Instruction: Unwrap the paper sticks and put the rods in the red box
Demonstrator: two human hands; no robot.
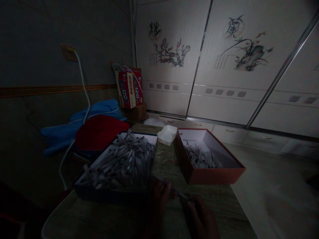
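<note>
In the dim head view, my left hand [160,194] is closed round one end of a slim, pale, pen-like tube [181,194]. The fingers of my right hand [200,214] pinch its other end, lower and to the right. Darkness and blur hide the tube's details. Left of my hands is a dark blue box [109,196] heaped with many similar grey-white tubes [129,159]. Beyond my right hand stands an orange-brown box [211,176] with a white inside, holding a smaller pile of thin pale and dark pieces [199,156].
A small white tray [167,134] sits between the boxes at the back of the stone-patterned table [164,162]. A red cushion-like thing [102,132], blue cloth [99,109] and a white cable [86,89] lie left. Red cartons [129,88] and sliding wardrobe doors [171,66] stand behind.
</note>
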